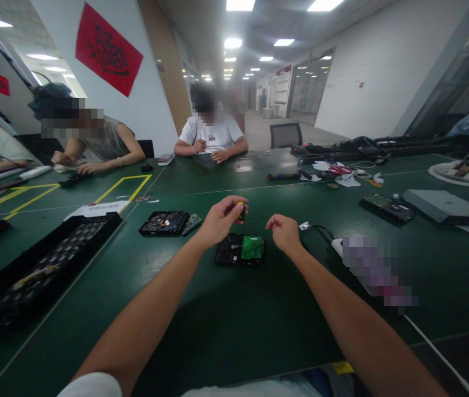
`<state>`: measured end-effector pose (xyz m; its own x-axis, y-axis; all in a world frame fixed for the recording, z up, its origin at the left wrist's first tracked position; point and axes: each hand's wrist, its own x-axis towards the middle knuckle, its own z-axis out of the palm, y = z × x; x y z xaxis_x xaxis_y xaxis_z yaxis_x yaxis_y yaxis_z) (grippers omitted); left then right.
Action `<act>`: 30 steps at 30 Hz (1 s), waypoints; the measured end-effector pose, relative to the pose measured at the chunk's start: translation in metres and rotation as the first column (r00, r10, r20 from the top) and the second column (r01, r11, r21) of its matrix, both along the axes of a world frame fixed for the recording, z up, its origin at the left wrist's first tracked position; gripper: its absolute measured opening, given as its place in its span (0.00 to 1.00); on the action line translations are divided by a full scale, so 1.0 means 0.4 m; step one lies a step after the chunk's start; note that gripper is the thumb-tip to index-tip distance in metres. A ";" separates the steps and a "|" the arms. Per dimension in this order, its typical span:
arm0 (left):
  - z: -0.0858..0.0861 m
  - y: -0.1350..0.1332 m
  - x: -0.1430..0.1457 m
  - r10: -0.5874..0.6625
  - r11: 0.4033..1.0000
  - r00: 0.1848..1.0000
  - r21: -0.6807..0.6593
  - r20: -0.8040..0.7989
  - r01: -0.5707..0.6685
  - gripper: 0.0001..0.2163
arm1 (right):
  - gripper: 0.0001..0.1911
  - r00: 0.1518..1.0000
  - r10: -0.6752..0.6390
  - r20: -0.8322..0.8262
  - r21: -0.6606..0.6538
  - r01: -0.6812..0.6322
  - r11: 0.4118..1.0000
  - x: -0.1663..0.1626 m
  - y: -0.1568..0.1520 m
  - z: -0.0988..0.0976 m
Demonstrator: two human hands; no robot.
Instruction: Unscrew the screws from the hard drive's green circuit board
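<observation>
In the head view my left hand (222, 219) is closed around a small screwdriver (241, 212) with a yellow and black handle. Its thin shaft points down toward a hard drive (229, 255) lying flat on the table. The drive is black, with a green circuit board (252, 247) on its right half. To the right of the drive, my right hand (284, 231) hovers apart from it with the fingers curled in a pinch. Whatever its fingertips hold, if anything, is too small to make out.
On the left lie an opened hard drive (163, 223), a loose circuit board (193, 223) and a long black tray (48, 270). A cabled device (337, 248), another drive (388, 208) and a grey box (445, 205) lie right. Across the green table (226, 331), a person (213, 135) works.
</observation>
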<state>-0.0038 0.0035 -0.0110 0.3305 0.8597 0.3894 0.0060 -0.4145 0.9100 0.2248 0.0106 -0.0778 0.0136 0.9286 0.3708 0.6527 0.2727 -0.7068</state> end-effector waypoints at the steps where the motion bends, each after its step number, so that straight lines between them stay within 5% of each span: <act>1: -0.001 0.000 0.000 -0.001 1.000 1.000 0.000 0.001 0.001 0.17 | 0.16 1.000 -0.014 -0.001 0.009 0.014 1.000 -0.001 0.002 0.000; 15: 0.008 -0.011 0.007 0.085 0.996 0.996 -0.003 -0.009 -0.085 0.16 | 0.16 0.993 -0.052 0.108 -0.002 0.052 0.999 0.001 -0.003 -0.012; 30: 0.004 -0.005 0.009 -0.005 1.000 0.997 -0.027 0.076 0.007 0.17 | 0.16 0.996 -0.005 0.093 0.041 0.001 0.999 0.004 -0.011 -0.018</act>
<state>-0.0003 0.0017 -0.0096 0.3062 0.8682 0.3904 -0.0663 -0.3896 0.9186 0.2264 0.0060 -0.0852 -0.0195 0.9127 0.4082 0.7158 0.2977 -0.6316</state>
